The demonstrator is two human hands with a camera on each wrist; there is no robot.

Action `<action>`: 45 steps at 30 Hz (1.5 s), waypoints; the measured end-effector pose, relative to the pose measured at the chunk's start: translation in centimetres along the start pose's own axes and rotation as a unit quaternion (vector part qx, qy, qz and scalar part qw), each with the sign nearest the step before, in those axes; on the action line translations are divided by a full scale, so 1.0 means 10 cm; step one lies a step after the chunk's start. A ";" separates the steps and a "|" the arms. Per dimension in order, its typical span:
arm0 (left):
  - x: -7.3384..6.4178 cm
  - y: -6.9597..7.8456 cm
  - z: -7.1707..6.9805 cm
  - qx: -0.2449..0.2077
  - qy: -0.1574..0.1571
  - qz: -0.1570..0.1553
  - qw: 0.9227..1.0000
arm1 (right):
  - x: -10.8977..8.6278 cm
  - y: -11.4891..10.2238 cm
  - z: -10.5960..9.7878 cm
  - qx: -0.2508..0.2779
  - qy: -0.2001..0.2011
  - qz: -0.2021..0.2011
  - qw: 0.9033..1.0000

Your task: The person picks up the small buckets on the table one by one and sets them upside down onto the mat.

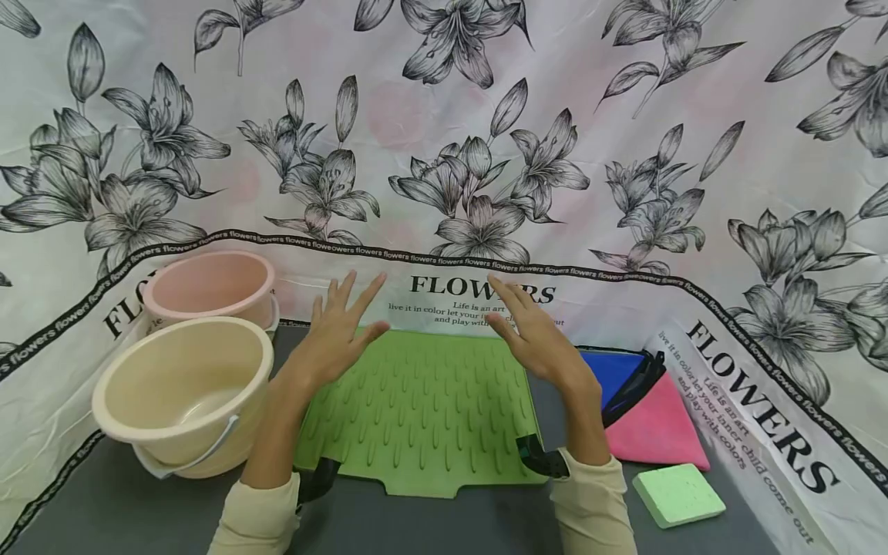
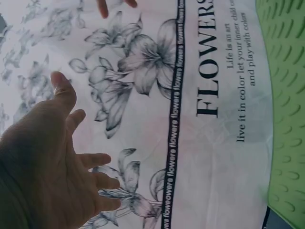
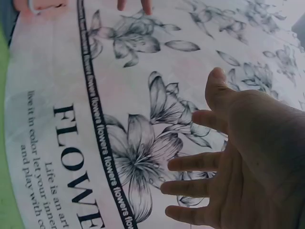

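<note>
Both hands are raised with fingers spread, holding nothing. The left hand (image 1: 340,335) hovers over the left edge of a green ribbed mat (image 1: 423,408), near two buckets. In the left wrist view, the left hand (image 2: 52,162) shows its palm side with the fingers apart. My right hand (image 1: 537,335) is above the mat's right edge, left of a blue and pink cloth item. The right wrist view shows the right hand (image 3: 238,157) with thumb up and fingers extended. Neither hand touches the mat.
A cream bucket (image 1: 183,385) with a handle stands left, a pink bucket (image 1: 208,285) behind it. At right lie a blue piece (image 1: 610,370) with a black strip, a pink cloth (image 1: 659,428) and a light green sponge-like block (image 1: 678,495). A flower-print sheet (image 1: 458,116) hangs behind.
</note>
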State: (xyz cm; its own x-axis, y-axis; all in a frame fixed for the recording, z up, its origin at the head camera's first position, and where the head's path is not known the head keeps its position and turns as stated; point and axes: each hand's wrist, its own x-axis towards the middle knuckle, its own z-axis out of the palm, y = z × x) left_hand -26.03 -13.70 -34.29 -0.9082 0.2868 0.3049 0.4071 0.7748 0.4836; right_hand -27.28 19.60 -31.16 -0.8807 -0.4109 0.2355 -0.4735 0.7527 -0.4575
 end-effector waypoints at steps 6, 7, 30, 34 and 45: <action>-0.13 0.10 -0.10 -0.003 0.051 0.029 0.998 | 0.01 -0.05 0.04 0.035 0.001 -0.035 0.999; -0.15 0.11 -0.12 -0.006 0.067 0.039 0.997 | 0.02 -0.05 0.05 0.042 0.003 -0.041 0.998; -0.97 -0.12 -0.86 0.047 0.193 -0.074 0.977 | 0.30 -0.89 0.95 -0.040 0.048 -0.240 0.969; -1.11 -0.33 -0.95 0.047 0.206 -0.102 0.972 | 0.32 -0.99 1.08 -0.065 0.034 -0.263 0.962; -1.33 -0.63 -1.14 0.064 0.183 -0.180 0.964 | 0.39 -1.37 1.42 -0.104 0.012 -0.335 0.936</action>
State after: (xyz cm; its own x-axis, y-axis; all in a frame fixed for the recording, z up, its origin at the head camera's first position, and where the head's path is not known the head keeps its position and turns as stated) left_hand -15.40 -28.82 -32.01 -0.8832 -0.2136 0.4175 0.0360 0.8567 0.5146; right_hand -24.05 0.36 -36.12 -0.3838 -0.8167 0.4309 -0.9095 0.4150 -0.0237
